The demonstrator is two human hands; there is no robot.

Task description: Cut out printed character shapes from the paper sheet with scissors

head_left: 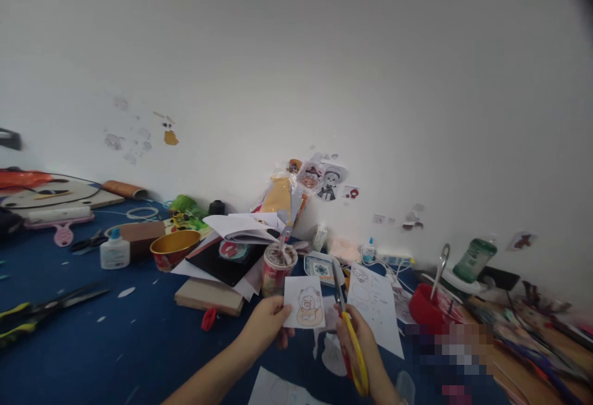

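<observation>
Between its thumb and fingers, my left hand [266, 321] grips a small white paper [304, 302] by its left edge. The paper carries a drawing of a cartoon character in light orange and brown. Yellow-and-red-handled scissors [353, 349] are in my right hand [365, 343], their blades pointing up and away from me. The blades stand just right of the paper and do not appear to cut it. Beneath my hands lie white paper scraps [334, 355]. A sheet with faint drawings [376, 306] is beyond my right hand. Another drawn sheet [278, 389] lies nearest me.
A lidded cup [278, 266] stands behind the paper, beside stacked papers and a box [208, 297]. To the left are a golden bowl [175, 249], a glue bottle [115, 250] and large scissors [50, 309]. A red container [427, 306] stands at right. The wall [296, 71] closes the back.
</observation>
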